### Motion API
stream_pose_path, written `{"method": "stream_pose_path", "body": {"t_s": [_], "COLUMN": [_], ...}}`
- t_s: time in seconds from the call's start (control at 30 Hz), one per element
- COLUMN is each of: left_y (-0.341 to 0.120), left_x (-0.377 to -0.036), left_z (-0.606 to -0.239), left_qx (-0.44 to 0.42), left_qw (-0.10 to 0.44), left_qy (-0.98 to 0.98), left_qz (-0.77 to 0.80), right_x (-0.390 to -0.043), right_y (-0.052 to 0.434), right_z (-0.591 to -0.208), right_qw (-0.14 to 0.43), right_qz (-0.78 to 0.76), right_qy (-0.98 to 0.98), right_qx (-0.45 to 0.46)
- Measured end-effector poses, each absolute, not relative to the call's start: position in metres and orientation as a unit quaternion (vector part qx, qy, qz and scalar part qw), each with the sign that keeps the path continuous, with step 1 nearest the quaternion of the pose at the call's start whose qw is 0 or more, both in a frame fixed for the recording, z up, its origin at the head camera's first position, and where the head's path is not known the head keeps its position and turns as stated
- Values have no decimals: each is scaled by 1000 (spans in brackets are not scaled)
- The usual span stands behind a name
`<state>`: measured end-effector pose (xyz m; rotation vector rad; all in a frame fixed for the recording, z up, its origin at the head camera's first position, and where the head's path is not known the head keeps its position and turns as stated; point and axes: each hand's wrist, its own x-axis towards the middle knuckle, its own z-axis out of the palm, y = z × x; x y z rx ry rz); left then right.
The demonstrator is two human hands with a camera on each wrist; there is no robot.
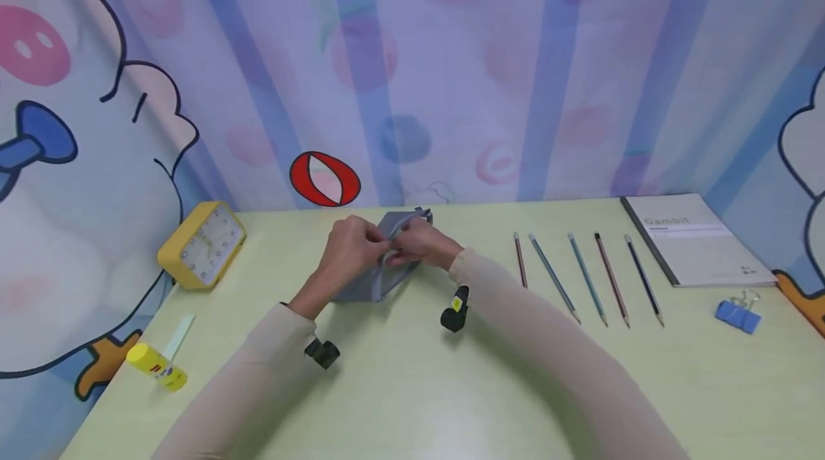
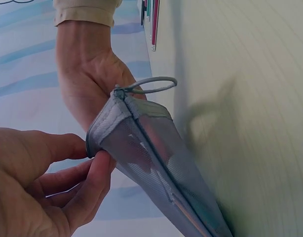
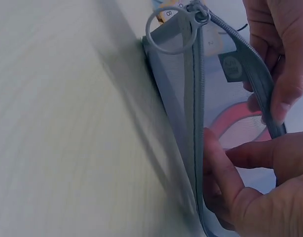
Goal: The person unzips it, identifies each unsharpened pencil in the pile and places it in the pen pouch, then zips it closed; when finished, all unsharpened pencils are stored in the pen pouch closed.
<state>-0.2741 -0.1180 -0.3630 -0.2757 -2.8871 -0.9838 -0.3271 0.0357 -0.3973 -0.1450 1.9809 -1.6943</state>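
Observation:
A grey mesh zipper pouch (image 1: pixel 361 291) stands on the table near the back wall with its zip undone. My left hand (image 1: pixel 351 248) pinches one zipped edge of the opening between thumb and fingers, plainest in the left wrist view. From the other side, my right hand (image 1: pixel 422 241) reaches into the mouth of the pouch, and its fingers touch the inner side of the opposite zipped edge (image 3: pixel 198 98). Those fingers show faintly through the mesh in the left wrist view. A ring-shaped zip pull (image 3: pixel 172 29) hangs at the end of the zip.
Several pencils (image 1: pixel 586 277) lie side by side to the right, beside a notebook (image 1: pixel 702 245) and a blue binder clip (image 1: pixel 737 317). At left stand a yellow clock (image 1: pixel 203 245) and a yellow glue stick (image 1: pixel 157 367), near a pale green strip (image 1: pixel 179 336).

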Motion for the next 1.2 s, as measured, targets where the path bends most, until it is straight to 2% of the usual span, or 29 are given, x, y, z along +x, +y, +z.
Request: {"method": "stream_pose_path", "body": {"t_s": [0.2, 0.33, 0.47, 0.57, 0.7, 0.97, 1.1, 1.2], "left_y": [-118, -119, -120, -122, -123, -124, -124, -123], "left_x": [-273, -273, -273, -274, -274, -277, -277, -276], "left_z": [-361, -361, -360, -359, -356, -355, -357, -357], "left_qx": [-87, -83, -79, -78, -72, -68, -73, -75], "left_qw": [39, 41, 42, 42, 43, 45, 46, 48], "left_qy": [-944, -944, -944, -944, -943, -943, -942, -942], "left_qz": [-316, -316, -317, -319, -323, -322, -324, -324], "right_x": [-313, -293, -272, -259, -248, -243, -242, -243], "right_y": [43, 50, 61, 71, 78, 66, 60, 60], "right_z": [-397, -397, -394, -393, -395, -408, -412, -416], "right_qw": [231, 183, 168, 187, 241, 321, 334, 323], "right_qz": [-585, -561, -571, -567, -560, -611, -650, -669], "right_qy": [769, 790, 780, 776, 765, 699, 667, 657], "right_qx": [-110, -166, -192, -203, -207, -188, -146, -127]}}
